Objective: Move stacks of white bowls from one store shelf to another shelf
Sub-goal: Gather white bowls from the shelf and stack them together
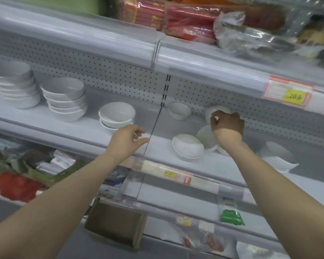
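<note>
Over at the left end of the middle shelf [86, 126], a tall stack [13, 86] of white bowls was seen, a bit blurred. Just to its right a shorter stack [64, 100] was set. Further right was a low stack [117, 114] of two bowls.

The left hand [127, 141] was held out at the near edge of the shelf, close to the low stack. Its fingers were loosely curled, with a small gap left between thumb and finger, and nothing was held in them. Lower down, a brown box [116, 228] was seen under that arm. A thin dark line [154, 126] was drawn between the left part of the shelf and the right part.

On the right part, a small bowl [179, 110] was set far back by the wall with holes [120, 79]. Nearer, a tipped stack [188, 145] was laid, and a leaning bowl [205, 136] was propped just beside it on the right. The right hand [227, 126] was held above the leaning bowl and in front of a far bowl [219, 108]. Its fingers were curled in tight. It could not be told if a bowl was pinched in them or only hidden behind them.

A green packet [232, 218] was seen on a lower shelf. Further right, one more bowl [276, 151] was seen, blurred. A yellow price tag [295, 97] was stuck on the shelf edge above it.
</note>
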A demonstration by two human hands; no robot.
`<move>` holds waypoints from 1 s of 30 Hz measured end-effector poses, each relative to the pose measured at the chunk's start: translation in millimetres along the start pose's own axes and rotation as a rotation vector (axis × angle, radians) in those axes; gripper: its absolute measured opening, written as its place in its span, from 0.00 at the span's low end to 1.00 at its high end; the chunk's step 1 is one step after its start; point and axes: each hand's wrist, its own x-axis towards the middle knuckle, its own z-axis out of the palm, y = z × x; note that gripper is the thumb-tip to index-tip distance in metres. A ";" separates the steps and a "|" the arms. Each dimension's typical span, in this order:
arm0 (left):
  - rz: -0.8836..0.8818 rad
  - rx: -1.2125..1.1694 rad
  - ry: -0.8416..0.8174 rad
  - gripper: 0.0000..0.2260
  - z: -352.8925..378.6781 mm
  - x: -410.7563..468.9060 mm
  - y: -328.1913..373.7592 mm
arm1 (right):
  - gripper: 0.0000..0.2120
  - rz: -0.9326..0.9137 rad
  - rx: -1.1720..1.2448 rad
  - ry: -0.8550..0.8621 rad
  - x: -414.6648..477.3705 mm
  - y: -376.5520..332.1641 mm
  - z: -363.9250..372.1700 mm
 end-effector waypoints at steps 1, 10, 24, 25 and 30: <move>0.010 -0.006 -0.027 0.16 12.6 0.8 7.6 | 0.15 0.032 -0.052 -0.008 -0.7 13.6 -1.8; 0.019 -0.004 -0.304 0.38 89.7 8.3 50.9 | 0.15 0.057 -0.030 -0.328 -3.0 41.9 19.1; 0.080 -0.061 -0.356 0.36 107.2 20.6 41.9 | 0.13 0.197 0.209 0.015 -5.0 45.2 0.1; 0.077 -0.055 -0.354 0.36 108.0 21.4 40.6 | 0.12 0.218 0.312 -0.025 -8.9 41.2 0.4; 0.079 -0.060 -0.351 0.36 113.4 23.9 38.7 | 0.07 0.258 0.693 -0.256 -35.0 19.3 14.0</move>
